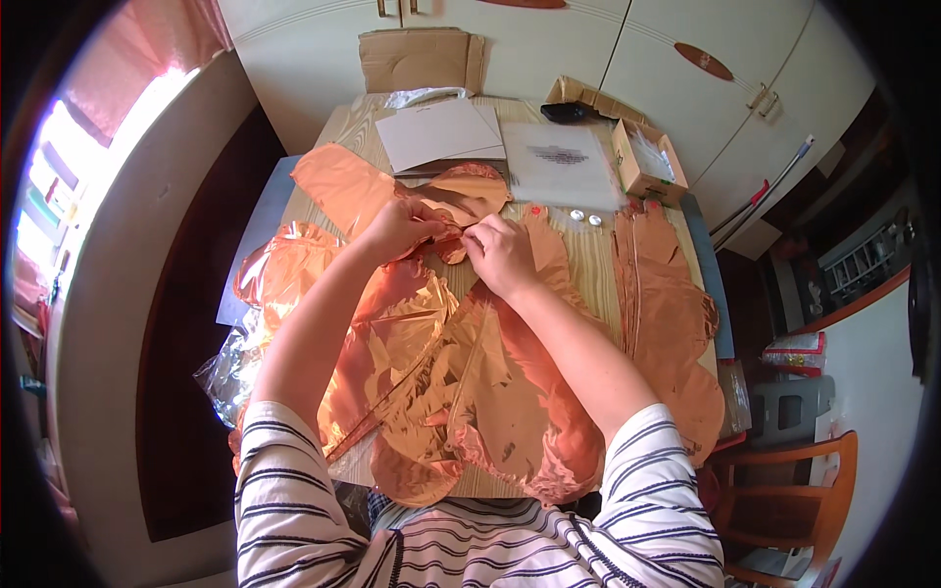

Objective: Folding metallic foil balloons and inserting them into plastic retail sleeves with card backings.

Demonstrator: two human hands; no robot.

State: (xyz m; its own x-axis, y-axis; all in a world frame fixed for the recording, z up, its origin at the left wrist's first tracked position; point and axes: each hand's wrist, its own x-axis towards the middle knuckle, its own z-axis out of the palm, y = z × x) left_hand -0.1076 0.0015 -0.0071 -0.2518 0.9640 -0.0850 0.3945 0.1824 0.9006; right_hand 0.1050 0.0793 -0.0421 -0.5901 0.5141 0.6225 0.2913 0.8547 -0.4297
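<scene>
A shiny copper-coloured foil balloon (pixel 490 363), flat and uninflated, spreads over the middle of the wooden table (pixel 603 255) down to its near edge. Above its far part, my left hand (pixel 400 230) and my right hand (pixel 500 255) are close together, fingers closed on the gathered foil between them. The exact spot they pinch is partly covered by the fingers. Beyond my hands lies another lobe of copper foil (pixel 343 186). To the left is crumpled foil (pixel 294 265); at the right lies a stack of flat foil balloons (pixel 652 294).
White cards (pixel 421 137) and a pile of clear plastic bags (pixel 559 167) lie at the far side. Beside them stand an open cardboard box (pixel 655 186) and a black object (pixel 569 113). Two small white discs (pixel 577 215) sit nearby. Clear wrap (pixel 230 367) hangs left; a wooden chair (pixel 784 453) is right.
</scene>
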